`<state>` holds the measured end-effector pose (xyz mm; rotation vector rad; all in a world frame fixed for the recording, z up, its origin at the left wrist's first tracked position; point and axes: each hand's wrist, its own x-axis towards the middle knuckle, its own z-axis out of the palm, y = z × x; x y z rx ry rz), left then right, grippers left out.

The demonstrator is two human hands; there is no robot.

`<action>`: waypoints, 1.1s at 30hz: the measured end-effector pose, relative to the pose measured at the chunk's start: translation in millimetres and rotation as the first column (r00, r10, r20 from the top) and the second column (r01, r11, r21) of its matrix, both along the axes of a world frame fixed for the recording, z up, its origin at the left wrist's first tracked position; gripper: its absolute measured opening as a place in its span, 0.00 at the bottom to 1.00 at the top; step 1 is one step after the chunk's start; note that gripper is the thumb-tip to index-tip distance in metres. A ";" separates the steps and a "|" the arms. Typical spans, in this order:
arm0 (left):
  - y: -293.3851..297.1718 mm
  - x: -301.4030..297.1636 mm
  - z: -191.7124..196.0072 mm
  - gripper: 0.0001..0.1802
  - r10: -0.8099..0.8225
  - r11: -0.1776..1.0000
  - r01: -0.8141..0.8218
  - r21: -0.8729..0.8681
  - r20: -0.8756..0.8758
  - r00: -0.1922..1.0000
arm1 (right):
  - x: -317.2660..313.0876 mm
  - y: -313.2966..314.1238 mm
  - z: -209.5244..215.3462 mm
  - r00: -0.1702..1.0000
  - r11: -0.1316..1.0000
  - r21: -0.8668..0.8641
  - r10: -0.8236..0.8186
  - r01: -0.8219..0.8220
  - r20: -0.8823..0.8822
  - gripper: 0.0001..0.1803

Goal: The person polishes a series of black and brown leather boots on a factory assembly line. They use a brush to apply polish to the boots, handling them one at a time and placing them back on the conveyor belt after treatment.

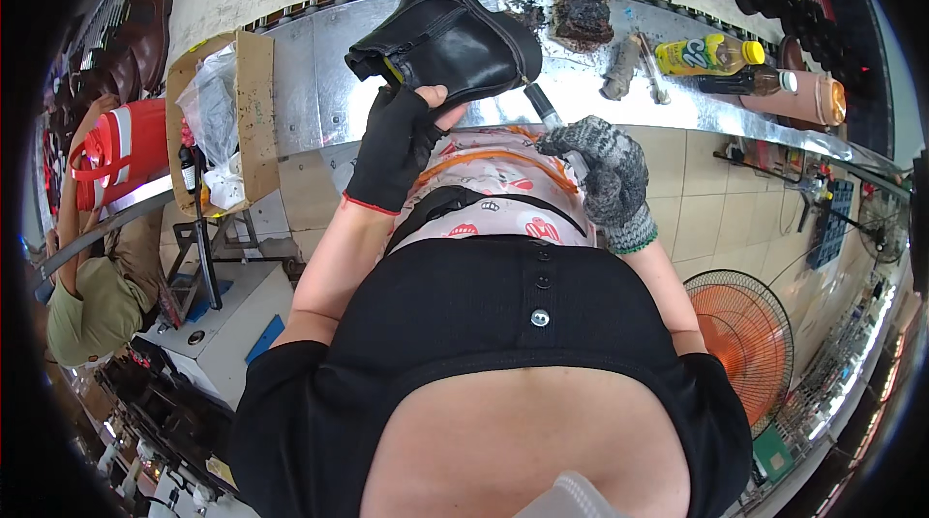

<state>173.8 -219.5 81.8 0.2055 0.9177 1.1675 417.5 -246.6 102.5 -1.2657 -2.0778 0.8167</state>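
A black leather ankle boot lies tilted above the bench's near edge, its side zipper and yellowish-lined opening toward the left. My left hand, in a black fingerless glove with red trim, grips the boot from below, thumb and fingertips against the leather. In a grey knit glove, my right hand is closed around a slim pen-like tool with a dark front and a pale barrel. The tool's tip is at the lower right end of the boot's sole edge; whether it touches cannot be made out.
On the metal bench are a dark-crusted block, a stained rag roll, a yellow drink bottle and a dark bottle. A cardboard box stands left, near a co-worker. An orange fan is at right.
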 end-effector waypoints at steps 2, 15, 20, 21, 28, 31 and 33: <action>2.0 -1.8 -3.6 0.13 0.011 1.000 -0.011 -0.001 0.047 0.999 | -1.0 0.9 5.0 1.000 0.999 0.030 0.027 -0.027 0.000 0.14; 19.1 -39.5 -18.7 0.28 -0.227 0.974 0.227 -0.018 -0.129 0.965 | 30.6 6.6 -26.8 0.653 0.548 -0.799 -0.704 0.248 -0.279 0.24; 70.4 -38.0 -14.0 0.30 -0.303 0.928 0.358 0.108 -0.344 0.889 | 29.5 11.9 -92.2 0.676 0.636 -0.660 -0.691 0.399 -0.257 0.26; 88.2 -33.5 -17.6 0.27 -0.269 0.927 0.338 0.162 -0.342 0.901 | 26.6 15.6 -101.4 0.658 0.617 -0.680 -0.707 0.396 -0.258 0.25; 267.3 -1.5 -31.8 0.23 -0.351 0.865 0.489 0.108 -0.567 0.745 | 36.2 29.6 -155.9 0.791 0.753 -0.389 -0.605 0.531 -0.089 0.28; 311.0 30.9 -34.9 0.25 -0.076 0.824 0.515 0.238 -0.853 0.517 | 34.9 28.9 -157.3 0.754 0.702 -0.453 -0.650 0.550 -0.093 0.30; 309.1 57.5 -15.1 0.23 0.041 0.821 0.522 0.232 -0.935 0.351 | 32.1 29.6 -147.8 0.718 0.649 -0.537 -0.687 0.539 -0.111 0.30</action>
